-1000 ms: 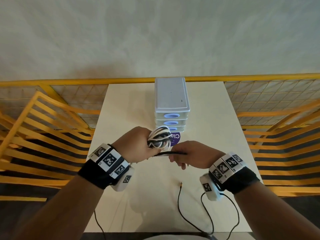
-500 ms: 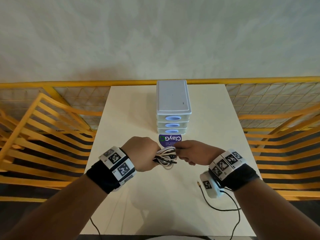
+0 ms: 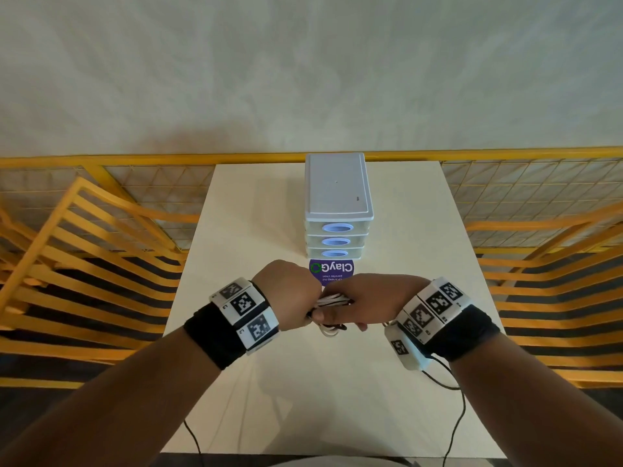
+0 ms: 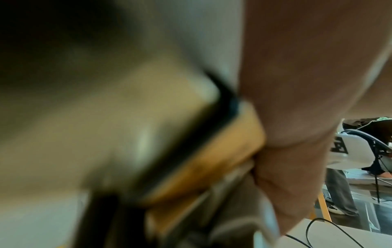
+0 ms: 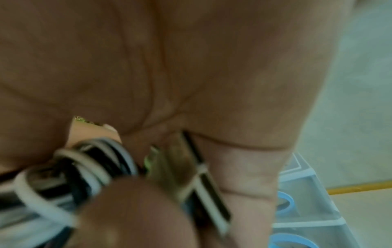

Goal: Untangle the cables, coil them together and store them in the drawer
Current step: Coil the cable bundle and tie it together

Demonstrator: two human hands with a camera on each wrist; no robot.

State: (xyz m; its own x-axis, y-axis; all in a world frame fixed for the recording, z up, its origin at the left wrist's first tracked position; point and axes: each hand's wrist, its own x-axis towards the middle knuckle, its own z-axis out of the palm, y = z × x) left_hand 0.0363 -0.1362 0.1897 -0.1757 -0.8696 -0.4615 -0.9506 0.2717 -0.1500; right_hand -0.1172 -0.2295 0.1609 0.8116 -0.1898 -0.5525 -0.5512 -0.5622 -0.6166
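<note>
A coil of white and black cables (image 3: 332, 302) hangs above the table's middle, held between both fists. My left hand (image 3: 289, 298) grips its left end, knuckles up. My right hand (image 3: 374, 304) closes round the right end; in the right wrist view the cable loops (image 5: 84, 169) run under its curled fingers. A loop droops below the fists. The small grey drawer unit (image 3: 338, 203), three drawers with blue oval handles, stands just beyond the hands, all drawers closed. The left wrist view is blurred and shows no cable clearly.
A purple round sticker (image 3: 332, 269) lies on the cream table (image 3: 256, 210) before the drawer unit. Yellow railings (image 3: 87, 251) flank both sides and the back. Thin black camera leads (image 3: 458, 416) trail from my wrists over the near table edge.
The loose black cable end that trailed on the table has been wound in. The coil dropped lower, and my right hand closed onto it beside the left.
</note>
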